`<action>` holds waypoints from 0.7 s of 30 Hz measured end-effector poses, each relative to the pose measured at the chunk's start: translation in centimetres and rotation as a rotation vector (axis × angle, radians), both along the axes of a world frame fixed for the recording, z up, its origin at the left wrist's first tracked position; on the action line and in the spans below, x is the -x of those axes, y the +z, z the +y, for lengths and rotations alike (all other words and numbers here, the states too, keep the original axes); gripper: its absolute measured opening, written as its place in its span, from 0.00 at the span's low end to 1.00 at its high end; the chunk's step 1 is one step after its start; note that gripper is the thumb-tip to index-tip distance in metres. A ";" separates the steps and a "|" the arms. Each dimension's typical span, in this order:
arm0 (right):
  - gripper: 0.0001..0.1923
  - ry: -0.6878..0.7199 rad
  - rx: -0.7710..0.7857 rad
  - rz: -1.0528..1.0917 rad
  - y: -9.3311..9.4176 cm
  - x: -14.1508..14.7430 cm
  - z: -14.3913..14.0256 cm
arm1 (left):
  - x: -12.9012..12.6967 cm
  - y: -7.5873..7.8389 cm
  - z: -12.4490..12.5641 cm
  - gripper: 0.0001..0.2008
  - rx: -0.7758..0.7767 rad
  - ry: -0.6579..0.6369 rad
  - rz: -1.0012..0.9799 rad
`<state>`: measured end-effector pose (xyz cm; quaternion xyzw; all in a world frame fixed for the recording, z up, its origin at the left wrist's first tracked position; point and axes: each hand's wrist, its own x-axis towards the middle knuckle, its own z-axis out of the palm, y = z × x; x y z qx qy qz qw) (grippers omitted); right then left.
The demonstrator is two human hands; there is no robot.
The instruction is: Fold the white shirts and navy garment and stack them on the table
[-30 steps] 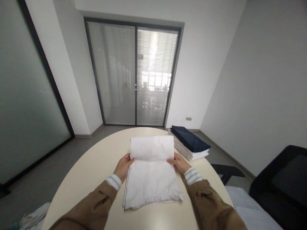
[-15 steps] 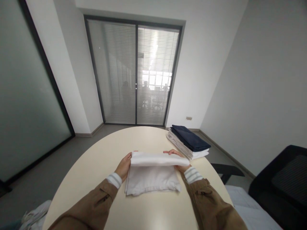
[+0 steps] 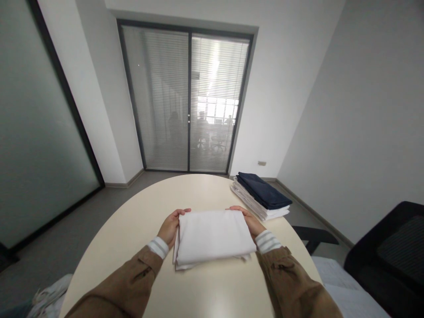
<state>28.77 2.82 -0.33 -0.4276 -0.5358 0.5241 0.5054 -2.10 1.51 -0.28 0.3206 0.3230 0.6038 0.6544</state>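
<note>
A folded white cloth point(image 3: 215, 236) lies on the round table in front of me, its layers showing along the left and near edges. My left hand point(image 3: 169, 226) is closed on its far left corner, with the thumb and fingers at the edge. At the far right corner my right hand point(image 3: 250, 220) grips the cloth too, its fingers along the back edge and partly hidden. Beyond the right hand sits a stack of folded white cloths point(image 3: 248, 202) with a dark navy folded cloth point(image 3: 265, 191) on top.
The pale round table point(image 3: 132, 229) curves away on all sides. To the right stands a black mesh chair point(image 3: 391, 251) with pale fabric point(image 3: 344, 282) near it. Whitish fabric point(image 3: 51, 296) shows at the lower left. A glass door with blinds point(image 3: 188, 101) is at the back.
The rolled-up far flap of the white cloth has come down toward me and now covers the lower layers. Both hands remain at the far corners.
</note>
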 end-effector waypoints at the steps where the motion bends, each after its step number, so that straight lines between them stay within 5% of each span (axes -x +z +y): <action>1: 0.24 0.037 0.051 0.037 0.0 0.0 0.0 | 0.0 0.0 0.0 0.16 -0.004 0.009 -0.005; 4: 0.32 0.102 0.124 0.072 -0.2 -0.3 0.1 | 0.0 -0.1 -0.1 0.16 -0.012 0.010 -0.018; 12: 0.20 0.025 0.152 0.099 -1.2 -0.6 1.1 | 0.4 -0.7 0.6 0.17 -0.072 0.030 0.065; 17: 0.25 0.016 0.132 0.070 -0.7 -0.2 1.1 | 0.2 0.4 -0.1 0.06 -0.388 0.311 0.687; 21: 0.25 0.013 0.108 0.045 -0.5 0.1 0.9 | -1.7 1.0 -3.1 0.20 -0.700 0.099 1.264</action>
